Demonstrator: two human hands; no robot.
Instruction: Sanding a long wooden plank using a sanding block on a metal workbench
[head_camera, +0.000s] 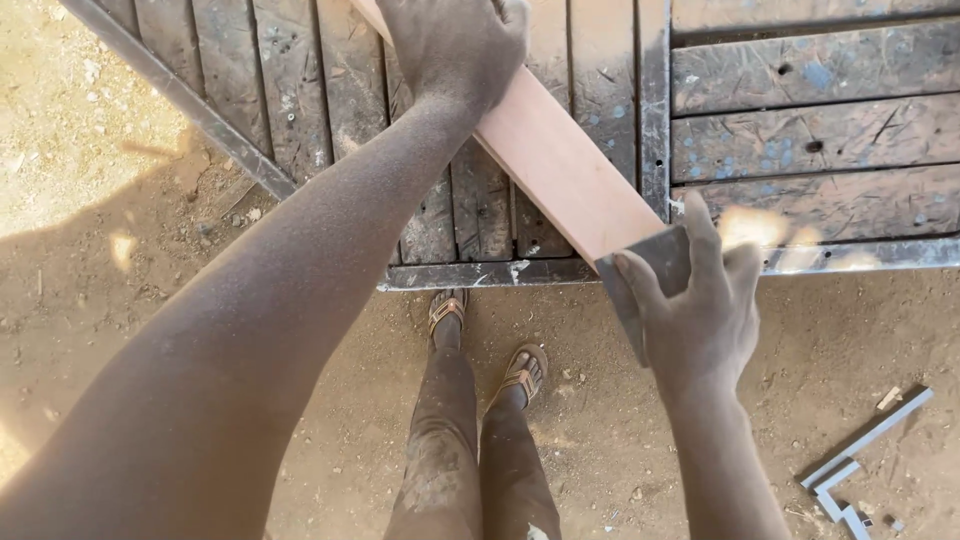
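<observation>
A pale reddish wooden plank lies diagonally across a worn slatted work table, its near end reaching the table's front edge. My left hand presses down on the plank near the top of the view, fingers closed over it. My right hand holds a flat grey metal scraper blade against the plank's near end. Both hands and arms are coated in fine dust.
The table's metal frame runs along the front edge. Below it are my legs and sandalled feet on sandy ground. Grey metal angle pieces lie on the dirt at lower right. Sunlit ground shows at far left.
</observation>
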